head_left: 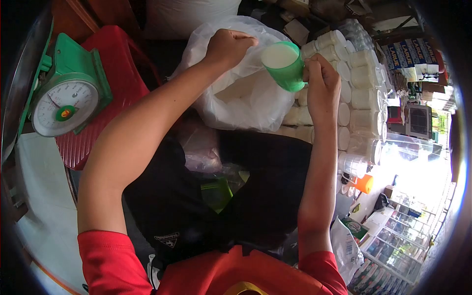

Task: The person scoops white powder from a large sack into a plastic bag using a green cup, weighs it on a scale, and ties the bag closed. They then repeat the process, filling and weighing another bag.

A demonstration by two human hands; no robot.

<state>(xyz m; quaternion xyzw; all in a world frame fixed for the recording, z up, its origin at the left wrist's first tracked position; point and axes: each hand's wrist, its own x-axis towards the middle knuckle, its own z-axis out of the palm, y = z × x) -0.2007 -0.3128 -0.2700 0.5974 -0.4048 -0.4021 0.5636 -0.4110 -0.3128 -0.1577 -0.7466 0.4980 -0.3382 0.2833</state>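
A green plastic mug (290,66) with a white substance up near its rim is held by its handle in my right hand (322,81). It is tilted over the right side of a large translucent plastic bag (246,115). The bag stands wide at the top, and pale white material shows inside. My left hand (230,48) is closed over the far left part of the bag's mouth. What its fingers hold, if anything, is hidden.
Stacked white-lidded jars (361,93) stand right of the bag. On the left, a green dial scale (66,105) rests by a red plastic stool (115,64). A white sack (189,17) is behind. A green plastic item (216,194) lies between my legs.
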